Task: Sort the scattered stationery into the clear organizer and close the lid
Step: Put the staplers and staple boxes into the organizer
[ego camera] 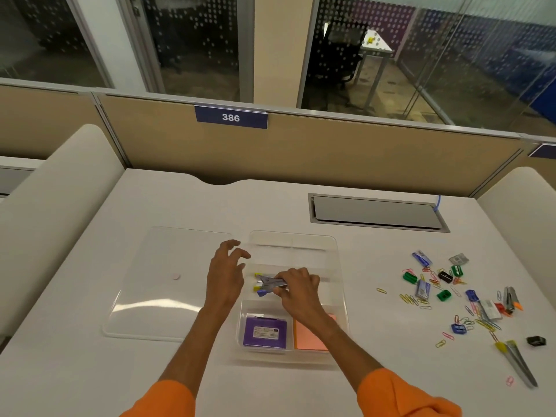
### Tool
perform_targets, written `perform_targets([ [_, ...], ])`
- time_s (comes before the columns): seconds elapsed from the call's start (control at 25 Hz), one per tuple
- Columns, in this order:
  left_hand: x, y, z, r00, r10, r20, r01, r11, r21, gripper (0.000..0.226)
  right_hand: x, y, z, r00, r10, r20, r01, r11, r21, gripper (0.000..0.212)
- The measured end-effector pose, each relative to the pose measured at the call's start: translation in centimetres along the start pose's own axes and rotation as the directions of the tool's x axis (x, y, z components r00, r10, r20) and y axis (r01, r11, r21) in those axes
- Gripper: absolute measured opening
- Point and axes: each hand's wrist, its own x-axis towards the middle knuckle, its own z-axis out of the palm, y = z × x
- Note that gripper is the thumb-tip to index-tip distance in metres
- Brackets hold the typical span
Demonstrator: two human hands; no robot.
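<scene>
1. The right hand (296,288) pinches a small bundle of grey pens (269,285) with fingers curled around it.
2. The left hand (225,275) hovers just beside, fingers loosely spread, holding nothing.
3. The pens lie crosswise over the middle compartment of the clear organizer (340,266), long axis left to right, yellow and blue tips pointing left.
4. Their right ends are hidden under the right hand, and their number cannot be told.
5. A purple box (264,331) and an orange pad (310,334) fill the near compartments.
6. The lid (156,281) lies flat on the bench (90,371), left of the organizer.
7. Scattered clips (451,296) lie well to the right.
</scene>
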Motion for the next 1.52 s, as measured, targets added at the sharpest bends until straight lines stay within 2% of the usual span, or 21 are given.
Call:
perform_targets([
  [0.24, -1.5, -1.4, -0.6, 0.999, -0.017, 0.038, 0.018, 1.0, -0.02, 0.024, 1.2, -1.7, 2.5, 0.995, -0.047, 0.091, 0.059, 0.989, -0.139, 0.033],
  [0.48, -1.9, -2.3, 0.1, 0.997, -0.01, 0.081, 0.01, 1.0, -0.01, 0.024, 2.1, -1.5, 2.5, 0.984, -0.037, 0.175, 0.082, 0.963, -0.255, 0.019],
  [0.56, -1.9, -2.4, 0.3, 0.996, 0.003, 0.091, -0.002, 1.0, -0.009, 0.023, 2.3, -1.4, 2.4, 0.984, -0.024, 0.177, 0.068, 0.967, -0.247, 0.016],
  [0.68, -1.7, -2.1, 0.5, 0.996, 0.007, 0.088, -0.009, 1.0, 0.026, 0.024, 2.1, -0.8, 1.7, 0.996, -0.048, 0.081, 0.063, 0.979, -0.194, 0.021],
  [0.8, -1.6, -1.2, 1.2, 0.993, 0.01, 0.117, -0.022, 0.995, 0.102, 0.043, 1.5, 0.7, 0.9, 0.995, -0.073, -0.061, 0.062, 0.986, -0.155, 0.036],
  [0.88, -1.7, -0.6, 1.8, 0.989, 0.048, 0.137, -0.067, 0.988, 0.137, 0.055, 1.1, 1.7, 0.3, 0.99, -0.074, -0.12, 0.048, 0.978, -0.204, 0.045],
  [1.16, -2.0, 3.2, 4.7, 0.969, 0.131, 0.207, -0.177, 0.96, 0.218, 0.073, -1.6, 7.1, -3.5, 0.988, 0.037, -0.147, -0.062, 0.983, -0.173, 0.075],
  [1.32, -2.3, 6.8, 6.8, 0.967, 0.131, 0.218, -0.173, 0.968, 0.182, 0.067, -3.4, 10.8, -5.2, 0.982, 0.105, -0.159, -0.125, 0.985, -0.117, 0.076],
  [1.52, -2.8, 12.1, 10.8, 0.944, 0.22, 0.245, -0.263, 0.951, 0.161, 0.063, -6.2, 17.1, -7.4, 0.962, 0.173, -0.21, -0.193, 0.978, -0.077, 0.075],
])
